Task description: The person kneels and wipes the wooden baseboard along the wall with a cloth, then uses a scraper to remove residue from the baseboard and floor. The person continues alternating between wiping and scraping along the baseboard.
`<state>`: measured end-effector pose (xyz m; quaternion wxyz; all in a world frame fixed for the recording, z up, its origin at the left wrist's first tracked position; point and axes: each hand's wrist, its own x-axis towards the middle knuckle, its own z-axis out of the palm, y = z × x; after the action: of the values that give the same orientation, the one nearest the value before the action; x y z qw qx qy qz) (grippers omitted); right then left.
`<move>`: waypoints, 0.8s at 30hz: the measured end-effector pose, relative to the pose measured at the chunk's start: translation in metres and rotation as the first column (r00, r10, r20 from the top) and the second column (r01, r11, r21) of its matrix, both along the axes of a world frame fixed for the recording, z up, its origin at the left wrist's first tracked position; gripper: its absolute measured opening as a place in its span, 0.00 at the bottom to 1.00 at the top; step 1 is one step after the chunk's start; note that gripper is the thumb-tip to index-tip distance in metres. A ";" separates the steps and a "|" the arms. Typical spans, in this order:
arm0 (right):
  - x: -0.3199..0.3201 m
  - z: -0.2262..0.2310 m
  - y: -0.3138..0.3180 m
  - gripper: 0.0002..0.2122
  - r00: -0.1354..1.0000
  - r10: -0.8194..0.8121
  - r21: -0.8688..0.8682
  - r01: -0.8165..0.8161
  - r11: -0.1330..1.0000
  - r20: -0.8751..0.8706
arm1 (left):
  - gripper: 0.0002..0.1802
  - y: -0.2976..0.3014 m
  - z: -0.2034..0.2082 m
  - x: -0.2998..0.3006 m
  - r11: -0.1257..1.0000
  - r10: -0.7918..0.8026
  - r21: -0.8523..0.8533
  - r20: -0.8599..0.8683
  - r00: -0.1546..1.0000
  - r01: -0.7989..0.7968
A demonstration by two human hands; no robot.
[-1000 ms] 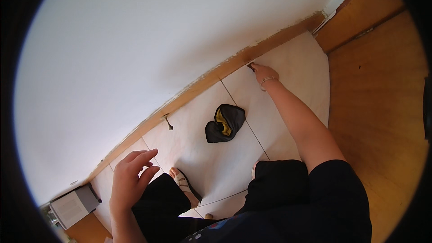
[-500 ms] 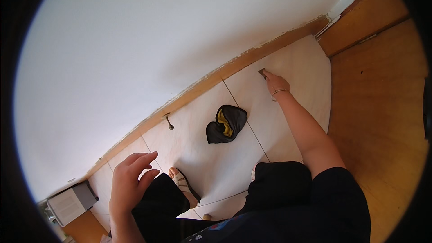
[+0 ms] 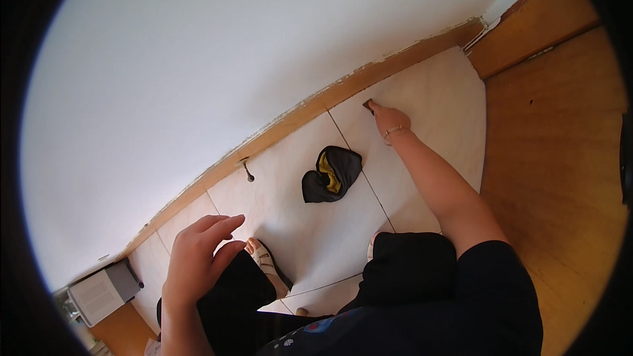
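My right hand [image 3: 391, 123], with a bracelet at its wrist, stretches out over the tiled floor close to the baseboard. Its fingers are closed on a small flat brown piece [image 3: 368, 105], whose exact kind I cannot make out. Nearer to me, a crumpled black pouch-like cloth thing with a yellow lining [image 3: 341, 168] lies on the tiles, untouched. My left hand [image 3: 201, 250] hovers above my left knee. Its fingers are loosely bent, the thumb stands apart, and nothing is in it.
A white wall [image 3: 178, 86] with a chipped wooden baseboard [image 3: 283, 128] runs diagonally across. From the baseboard sticks a metal doorstop [image 3: 248, 173]. A wooden door [image 3: 554, 158] stands on the right. At the lower left is a grey-and-white box [image 3: 99, 295]. My sandalled foot [image 3: 267, 264] rests on the tiles.
My right hand has moved a little left with the brown piece, along the floor by the baseboard. My left hand has shifted slightly right and up. The black cloth thing stays in its place.
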<state>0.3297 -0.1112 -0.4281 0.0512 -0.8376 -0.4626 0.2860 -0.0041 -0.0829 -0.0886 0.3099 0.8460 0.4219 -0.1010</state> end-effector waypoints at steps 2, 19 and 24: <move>0.004 0.003 0.019 0.16 1.000 -0.015 -0.029 0.015 0.999 0.008 | 0.17 0.002 -0.002 0.002 1.000 0.011 0.004 0.018 1.000 -0.012; -0.004 -0.014 0.010 0.17 0.999 -0.007 -0.038 0.005 0.999 -0.048 | 0.15 0.002 0.005 -0.004 0.997 0.056 0.055 0.008 0.998 -0.057; -0.008 0.020 0.014 0.17 0.998 0.069 -0.069 -0.069 0.995 0.003 | 0.17 0.001 0.003 -0.001 1.000 0.010 0.027 0.004 1.000 -0.010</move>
<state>0.3217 -0.0970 -0.4084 0.0111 -0.8231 -0.4812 0.3012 -0.0049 -0.0817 -0.0857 0.2997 0.8482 0.4268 -0.0922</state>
